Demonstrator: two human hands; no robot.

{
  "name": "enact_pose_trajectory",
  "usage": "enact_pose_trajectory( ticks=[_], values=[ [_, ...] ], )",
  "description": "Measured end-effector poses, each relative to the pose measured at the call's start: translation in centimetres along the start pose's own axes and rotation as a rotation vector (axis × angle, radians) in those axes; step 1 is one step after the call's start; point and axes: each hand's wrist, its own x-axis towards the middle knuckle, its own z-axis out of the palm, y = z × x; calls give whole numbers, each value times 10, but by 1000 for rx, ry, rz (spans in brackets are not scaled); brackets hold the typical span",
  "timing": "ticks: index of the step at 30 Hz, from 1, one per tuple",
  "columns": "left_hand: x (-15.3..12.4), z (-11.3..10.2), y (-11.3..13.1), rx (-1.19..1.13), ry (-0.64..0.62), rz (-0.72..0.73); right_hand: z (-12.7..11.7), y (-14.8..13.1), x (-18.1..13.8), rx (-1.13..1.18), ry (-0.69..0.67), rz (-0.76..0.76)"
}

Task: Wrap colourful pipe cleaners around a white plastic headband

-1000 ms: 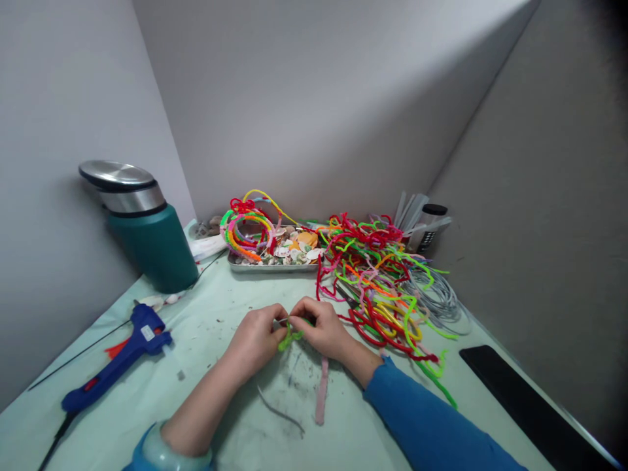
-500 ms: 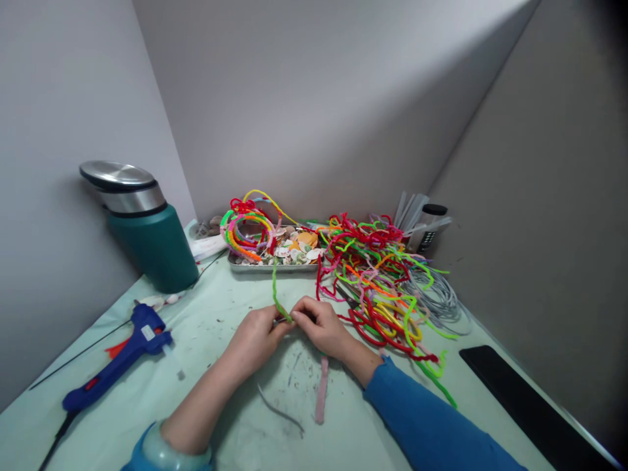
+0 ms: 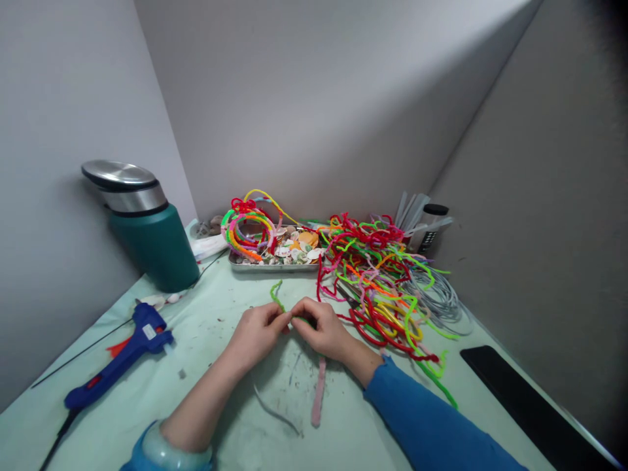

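My left hand [image 3: 256, 333] and my right hand [image 3: 321, 327] meet at the middle of the table, fingers pinched together on a light green pipe cleaner [image 3: 276, 294]. Its free end curls up and away from my fingertips toward the tray. A pink pipe cleaner [image 3: 318, 399] lies flat on the table just below my right wrist. A thin grey wire piece [image 3: 275, 412] lies beside it, under my left forearm.
A big tangle of coloured pipe cleaners [image 3: 377, 275] spreads to the right. A metal tray [image 3: 275, 265] of shells and pipe-cleaner rings sits behind. A teal flask [image 3: 147, 229] stands left, a blue glue gun [image 3: 118, 366] lies front left, a black slab [image 3: 520, 402] front right.
The green pipe cleaner hung bunched below my fingers, then stood straight up, and now its end bends into a curl. Both hands stayed pinched together in place.
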Motion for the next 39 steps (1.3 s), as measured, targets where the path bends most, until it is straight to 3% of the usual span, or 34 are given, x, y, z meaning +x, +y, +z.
enact_pose_trajectory(
  ticks=[7, 15, 22, 29, 33, 39],
  values=[
    [2, 2, 0, -181, -96, -159, 1, 1, 0, -2, 6, 28],
    [3, 5, -4, -71, -46, -155, 3, 1, 0, -13, 15, 39],
    [-4, 3, 5, 153, 216, 53, 5, 5, 4, 72, 75, 124],
    [-4, 8, -3, 251, 262, 388, 7, 17, 7, 198, 106, 213],
    [-2, 10, -7, 285, 265, 437, 7, 17, 7, 202, 103, 197],
    [-3, 11, -7, 325, 245, 390, 7, 13, 5, 163, 94, 170]
  ],
)
